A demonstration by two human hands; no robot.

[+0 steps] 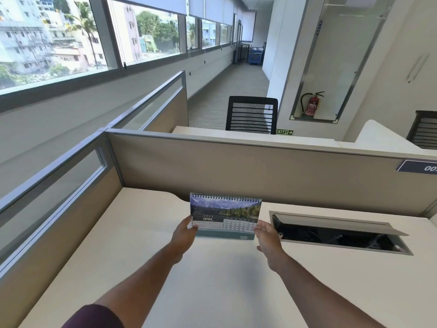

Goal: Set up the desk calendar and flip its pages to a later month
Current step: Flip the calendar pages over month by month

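Observation:
A spiral-bound desk calendar [224, 213] stands upright on the white desk [146, 233], facing me. Its page shows a mountain lake photo above the word APRIL and a date grid. My left hand [185, 233] grips the calendar's lower left edge, thumb on the front of the page. My right hand [267, 235] is at the lower right corner, its fingers spread and touching or nearly touching the edge; I cannot tell whether it grips.
An open cable hatch [335, 233] with a raised metal lid lies in the desk just right of the calendar. Beige partition panels [236, 171] wall the desk at the back and left. A black mesh chair [251, 114] stands behind the partition.

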